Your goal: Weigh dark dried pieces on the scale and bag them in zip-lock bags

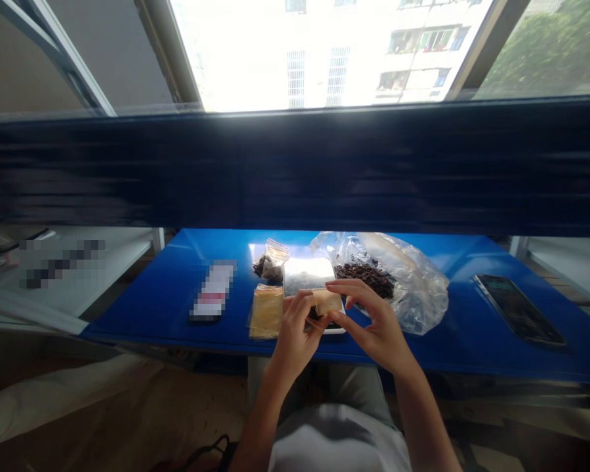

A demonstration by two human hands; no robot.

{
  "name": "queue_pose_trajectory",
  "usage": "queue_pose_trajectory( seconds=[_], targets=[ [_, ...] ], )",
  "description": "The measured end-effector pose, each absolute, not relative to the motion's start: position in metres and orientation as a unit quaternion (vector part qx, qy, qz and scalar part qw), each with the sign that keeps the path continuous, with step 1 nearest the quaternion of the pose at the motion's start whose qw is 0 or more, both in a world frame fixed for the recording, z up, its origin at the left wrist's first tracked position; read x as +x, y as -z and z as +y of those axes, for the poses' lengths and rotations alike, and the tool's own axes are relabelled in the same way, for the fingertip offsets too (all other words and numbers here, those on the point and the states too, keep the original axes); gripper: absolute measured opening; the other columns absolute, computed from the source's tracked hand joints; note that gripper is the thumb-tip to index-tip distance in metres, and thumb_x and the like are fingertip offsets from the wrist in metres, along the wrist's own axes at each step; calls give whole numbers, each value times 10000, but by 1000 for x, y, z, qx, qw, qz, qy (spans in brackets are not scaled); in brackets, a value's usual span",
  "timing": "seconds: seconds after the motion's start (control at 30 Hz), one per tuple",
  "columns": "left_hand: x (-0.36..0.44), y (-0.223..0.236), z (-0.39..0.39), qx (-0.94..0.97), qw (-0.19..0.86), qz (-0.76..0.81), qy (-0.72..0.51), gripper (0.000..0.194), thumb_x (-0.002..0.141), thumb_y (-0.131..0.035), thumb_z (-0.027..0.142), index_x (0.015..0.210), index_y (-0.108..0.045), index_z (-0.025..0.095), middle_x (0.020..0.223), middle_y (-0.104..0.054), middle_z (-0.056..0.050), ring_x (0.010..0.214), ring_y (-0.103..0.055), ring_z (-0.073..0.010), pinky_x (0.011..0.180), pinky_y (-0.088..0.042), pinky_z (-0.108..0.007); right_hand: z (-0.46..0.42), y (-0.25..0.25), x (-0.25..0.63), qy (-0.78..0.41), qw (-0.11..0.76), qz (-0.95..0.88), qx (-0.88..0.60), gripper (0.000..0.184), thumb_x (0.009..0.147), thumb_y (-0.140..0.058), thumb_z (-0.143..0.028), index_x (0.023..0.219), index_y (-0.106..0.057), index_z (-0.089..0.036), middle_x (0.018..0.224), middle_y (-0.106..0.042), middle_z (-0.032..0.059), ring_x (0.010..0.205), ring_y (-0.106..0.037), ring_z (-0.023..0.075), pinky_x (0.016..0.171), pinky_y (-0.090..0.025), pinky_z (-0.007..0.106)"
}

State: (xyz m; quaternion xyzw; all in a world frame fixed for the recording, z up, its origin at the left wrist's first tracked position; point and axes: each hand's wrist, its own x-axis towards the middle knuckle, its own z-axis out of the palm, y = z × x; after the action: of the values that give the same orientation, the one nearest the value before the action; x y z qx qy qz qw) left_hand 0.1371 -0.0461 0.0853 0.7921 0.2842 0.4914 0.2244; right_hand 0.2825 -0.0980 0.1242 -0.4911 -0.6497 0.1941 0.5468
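Both hands are at a small tan zip bag [328, 301] with something dark at its lower left. My left hand [295, 328] closes its fingers on the bag's left side. My right hand [376, 321] pinches the right side between thumb and fingers. Beneath them is a white scale [309, 269] with a shiny top, partly hidden by the hands. Left of my left hand lies a stack of flat yellowish zip bags [266, 311]. Beyond my right hand, a large clear plastic bag [425, 295] lies spread with dark dried pieces [368, 278] in it.
Small bags with dark contents [270, 262] lie behind the stack. A pixelated white and red item [213, 290] is on the left of the blue table [152, 295]; a dark phone [518, 309] is on the right. A dark blue bar [295, 170] crosses above the table.
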Motion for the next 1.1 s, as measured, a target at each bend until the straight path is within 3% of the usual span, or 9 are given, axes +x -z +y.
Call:
queue_pose_trajectory(
  seconds=[0.3, 0.6, 0.8, 0.9, 1.0, 1.1],
  targets=[
    [137, -89, -46, 801, 217, 263, -492, 192, 875, -578, 248, 1067, -573, 238, 976, -660, -38, 904, -611, -174, 796, -456, -284, -100, -126, 282, -198, 548, -652, -486, 247, 838, -658, -212, 1076, -645, -277, 1110, -663, 46, 1036, -601, 191, 702, -489, 267],
    [136, -87, -44, 796, 208, 280, -495, 101, 854, -608, 254, 933, -559, 214, 928, -653, -38, 840, -602, -165, 759, -446, -281, -99, -124, 284, -185, 548, -648, -496, 264, 843, -651, -209, 1095, -643, -286, 1127, -659, 43, 1046, -593, 185, 699, -489, 264],
    [136, -86, -46, 755, 267, 311, -513, 190, 816, -658, 260, 817, -475, 209, 905, -627, -28, 832, -584, -144, 715, -459, -247, -99, -126, 285, -176, 554, -640, -503, 244, 849, -638, -218, 1087, -651, -267, 1117, -656, 59, 1036, -593, 197, 681, -503, 272],
    [138, -83, -47, 726, 320, 306, -526, 246, 805, -672, 264, 939, -472, 215, 988, -606, -44, 882, -597, -143, 747, -481, -253, -99, -124, 286, -181, 556, -633, -507, 242, 839, -652, -234, 1079, -648, -260, 1098, -640, 65, 1020, -595, 198, 695, -517, 278],
    [139, -80, -47, 703, 352, 292, -545, 420, 796, -685, 269, 1119, -420, 229, 1031, -572, -54, 938, -600, -150, 781, -491, -265, -100, -121, 288, -199, 568, -613, -511, 274, 821, -674, -246, 1090, -627, -267, 1095, -599, 60, 1003, -600, 196, 756, -534, 305],
    [140, -80, -46, 694, 371, 292, -544, 566, 775, -711, 293, 1208, -348, 248, 999, -567, -41, 918, -596, -143, 755, -494, -250, -101, -119, 291, -229, 567, -595, -522, 388, 828, -663, -262, 1201, -563, -294, 1137, -559, 60, 999, -607, 187, 834, -532, 340]
  ],
)
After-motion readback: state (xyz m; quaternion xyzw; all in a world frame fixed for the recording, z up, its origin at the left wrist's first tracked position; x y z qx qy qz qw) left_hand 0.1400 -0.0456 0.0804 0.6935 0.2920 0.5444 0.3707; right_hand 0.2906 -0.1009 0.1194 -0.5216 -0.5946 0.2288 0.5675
